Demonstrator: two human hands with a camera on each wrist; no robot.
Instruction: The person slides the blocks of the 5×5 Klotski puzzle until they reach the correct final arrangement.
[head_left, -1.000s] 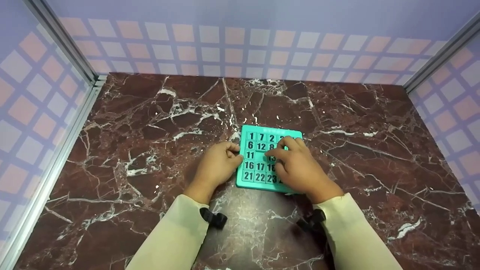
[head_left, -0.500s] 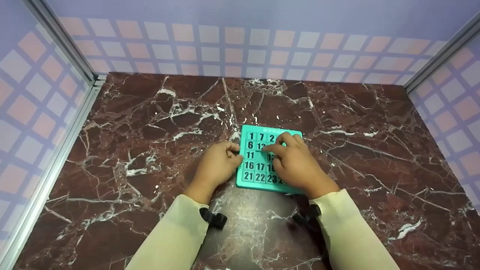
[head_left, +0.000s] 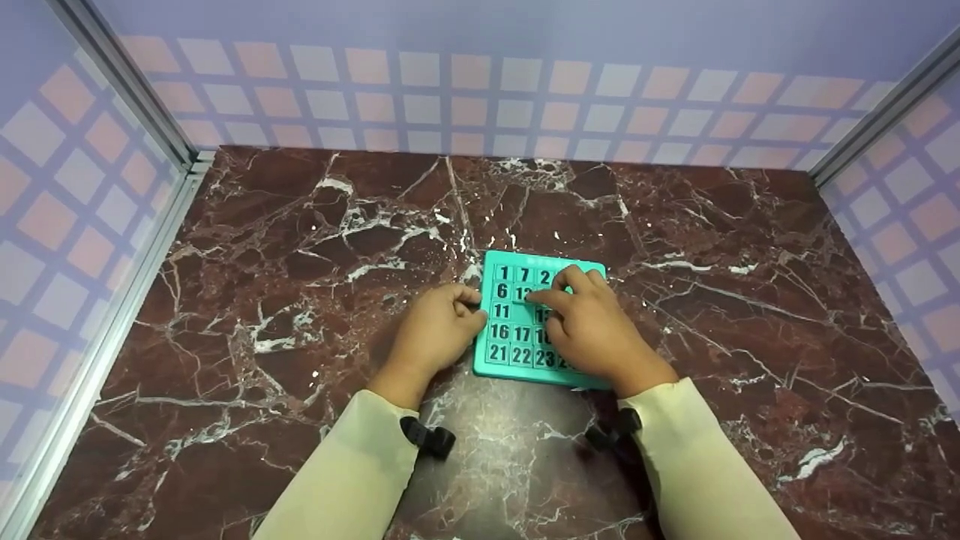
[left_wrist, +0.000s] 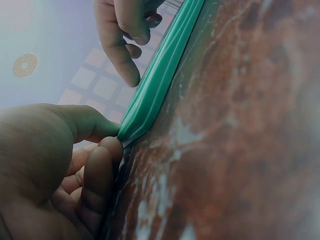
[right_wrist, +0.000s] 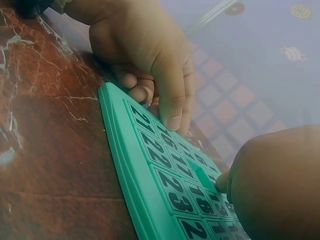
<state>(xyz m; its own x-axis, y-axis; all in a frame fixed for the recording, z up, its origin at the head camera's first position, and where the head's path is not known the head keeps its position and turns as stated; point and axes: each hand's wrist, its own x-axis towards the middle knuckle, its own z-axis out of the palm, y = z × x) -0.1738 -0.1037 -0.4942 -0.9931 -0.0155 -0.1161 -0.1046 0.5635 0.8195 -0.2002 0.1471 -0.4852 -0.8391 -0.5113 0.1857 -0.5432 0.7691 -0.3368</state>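
A teal number slide puzzle (head_left: 525, 372) lies flat, its square tiles bearing black numbers. My left hand (head_left: 439, 330) pinches its left edge; in the left wrist view the thumb presses the top of the rim (left_wrist: 150, 97) while a curled finger sits against its side. Over the right part of the board is my right hand (head_left: 596, 330), covering several tiles. Its extended index fingertip touches the tile numbered 12 (head_left: 520, 294), and its other fingers are bent. Below that tile, right of tile 11 (head_left: 502, 311), is a gap without a tile, also seen in the right wrist view.
The puzzle rests on a dark red marble-patterned table (head_left: 262, 247). Lilac panels with pink and white squares (head_left: 517, 112) stand at the back and sides, joined by metal corner posts (head_left: 127, 90). Black wrist devices (head_left: 429, 436) sit at both cuffs.
My right index finger has moved slightly up and left, from the gap onto tile 12, then stayed there. My left hand and the puzzle have kept their places.
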